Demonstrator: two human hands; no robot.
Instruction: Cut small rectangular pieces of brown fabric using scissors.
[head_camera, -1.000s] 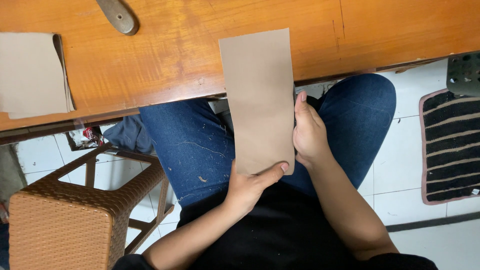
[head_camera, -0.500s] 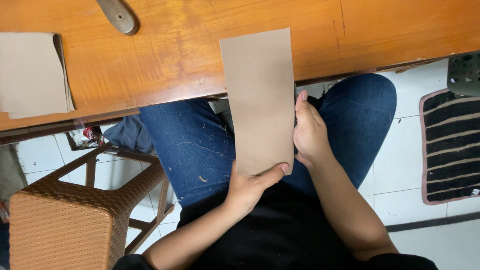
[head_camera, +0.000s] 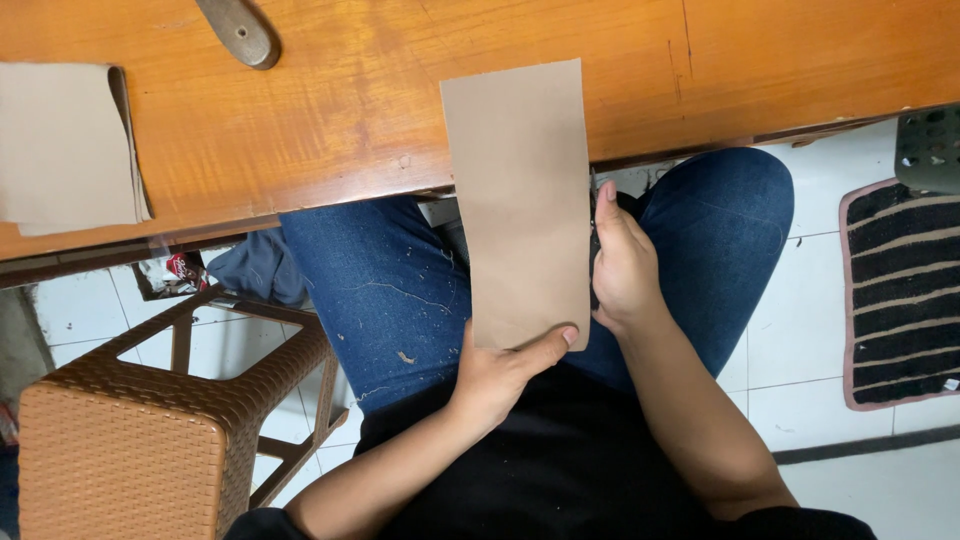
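A long brown paper sheet (head_camera: 520, 200) lies with its far end on the orange wooden table (head_camera: 340, 110) and its near end over my lap. My left hand (head_camera: 500, 375) pinches the near edge, thumb on top. My right hand (head_camera: 625, 265) rests against the sheet's right edge, closed around a dark object that is mostly hidden; I cannot tell what it is. Blue jeans and a black shirt fill the space below.
A stack of brown paper (head_camera: 65, 145) lies at the table's left end. A grey handle-like object (head_camera: 240, 30) sits at the far edge. A woven brown stool (head_camera: 150, 430) stands at the left. A striped mat (head_camera: 900, 290) lies on the white tiles at the right.
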